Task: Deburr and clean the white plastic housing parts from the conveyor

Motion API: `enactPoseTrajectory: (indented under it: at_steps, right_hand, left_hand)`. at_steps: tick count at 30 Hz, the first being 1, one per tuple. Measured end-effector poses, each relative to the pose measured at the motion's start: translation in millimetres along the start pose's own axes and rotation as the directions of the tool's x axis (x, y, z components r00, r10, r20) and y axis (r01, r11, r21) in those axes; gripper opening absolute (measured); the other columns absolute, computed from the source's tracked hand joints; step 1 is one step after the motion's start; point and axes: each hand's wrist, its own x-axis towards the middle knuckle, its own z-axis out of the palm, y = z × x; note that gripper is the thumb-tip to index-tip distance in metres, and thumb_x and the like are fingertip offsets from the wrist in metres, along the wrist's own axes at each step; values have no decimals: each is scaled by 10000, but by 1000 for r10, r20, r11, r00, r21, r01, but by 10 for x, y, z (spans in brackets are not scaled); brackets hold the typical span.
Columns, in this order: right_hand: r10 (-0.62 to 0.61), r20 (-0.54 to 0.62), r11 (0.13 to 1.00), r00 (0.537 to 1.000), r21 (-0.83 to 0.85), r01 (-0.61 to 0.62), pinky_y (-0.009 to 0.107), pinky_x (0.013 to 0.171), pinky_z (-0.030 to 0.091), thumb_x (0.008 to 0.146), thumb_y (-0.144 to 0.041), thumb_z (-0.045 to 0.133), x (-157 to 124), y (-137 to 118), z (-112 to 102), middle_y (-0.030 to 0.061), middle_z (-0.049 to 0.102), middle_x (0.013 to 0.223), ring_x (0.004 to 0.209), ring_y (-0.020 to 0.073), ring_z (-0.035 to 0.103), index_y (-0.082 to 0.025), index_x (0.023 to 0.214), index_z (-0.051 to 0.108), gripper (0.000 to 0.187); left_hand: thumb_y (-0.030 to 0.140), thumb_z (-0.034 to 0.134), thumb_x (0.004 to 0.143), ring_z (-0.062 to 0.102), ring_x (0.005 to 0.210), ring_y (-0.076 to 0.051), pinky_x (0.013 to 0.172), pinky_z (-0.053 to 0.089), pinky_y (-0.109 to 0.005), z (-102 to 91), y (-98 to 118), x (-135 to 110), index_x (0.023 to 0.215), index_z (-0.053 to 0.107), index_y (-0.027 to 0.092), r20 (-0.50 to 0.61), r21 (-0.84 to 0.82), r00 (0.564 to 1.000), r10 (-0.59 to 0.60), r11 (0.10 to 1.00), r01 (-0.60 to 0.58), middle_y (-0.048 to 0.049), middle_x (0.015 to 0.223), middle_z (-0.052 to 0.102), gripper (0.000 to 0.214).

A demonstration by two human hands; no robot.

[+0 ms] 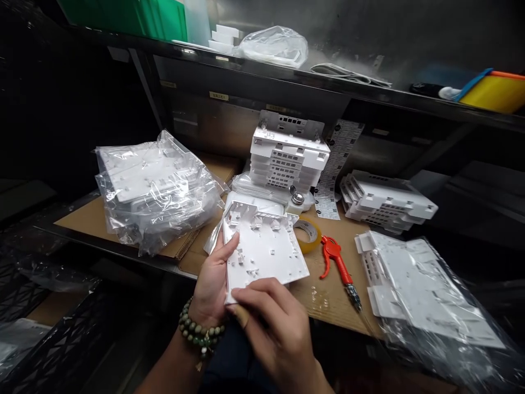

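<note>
A white plastic housing panel, with small clips and posts on its inner face, is tilted up in front of me. My left hand grips it along the left edge, thumb over the face. At the lower left corner, my right hand pinches the panel's edge between thumb and fingers. Whether the right fingers also hold something small cannot be made out. Just beyond the panel lie a roll of yellow tape and a small bottle with a metal cap. To the right rests a red air blow gun.
Bagged white panels lie at left on cardboard. White housings are stacked at the back, with another stack to the right. More panels on plastic wrap sit at front right. A label strip hangs below the metal shelf.
</note>
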Motion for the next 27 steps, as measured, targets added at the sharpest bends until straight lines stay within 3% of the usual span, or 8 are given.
enactPoseTrajectory:
  at_steps: [3, 7, 13, 19, 27]
  right_hand:
    - [-36, 45, 998, 998, -59, 39, 288, 708, 590, 933, -73, 682, -50, 31, 31, 88, 704, 896, 792, 180, 685, -140, 1113, 727, 197]
    - [-37, 55, 994, 998, -102, 42, 277, 697, 585, 924, -52, 684, -72, 56, -21, 82, 708, 874, 769, 172, 683, -133, 1088, 727, 188]
    - [-91, -36, 990, 995, -115, 86, 255, 704, 591, 916, -50, 692, -103, 55, 3, 92, 713, 897, 783, 165, 697, -117, 1124, 721, 221]
    - [-42, -84, 989, 996, -143, 30, 232, 690, 595, 892, -46, 706, -82, 26, -76, 61, 716, 875, 748, 151, 709, -160, 1075, 739, 217]
    - [-27, -43, 992, 999, -123, 22, 241, 637, 588, 875, -43, 694, -24, 24, -74, 58, 719, 834, 698, 159, 704, -168, 1021, 739, 197]
  left_hand:
    - [206, 636, 978, 685, 1241, -322, 1139, 493, -555, -60, -23, 1, 1582, 379, 374, 22, 58, 996, 89, 994, -90, -76, 1434, 675, 678]
    - [207, 633, 981, 674, 1258, -318, 1132, 495, -565, -110, -32, 3, 1580, 372, 395, 20, 92, 995, 100, 991, -101, -76, 1430, 677, 679]
    - [171, 673, 951, 674, 1260, -309, 1127, 501, -554, -12, -33, -31, 1577, 350, 444, -10, 105, 983, 182, 978, -180, -64, 1418, 685, 755]
    - [75, 644, 933, 663, 1276, -281, 1128, 509, -495, 84, -17, -77, 1545, 424, 403, -62, 96, 964, 257, 963, -251, -44, 1381, 711, 728]
    - [41, 657, 905, 690, 1234, -285, 1102, 532, -475, 89, -41, -86, 1543, 413, 444, -29, 109, 962, 272, 957, -267, -20, 1403, 699, 793]
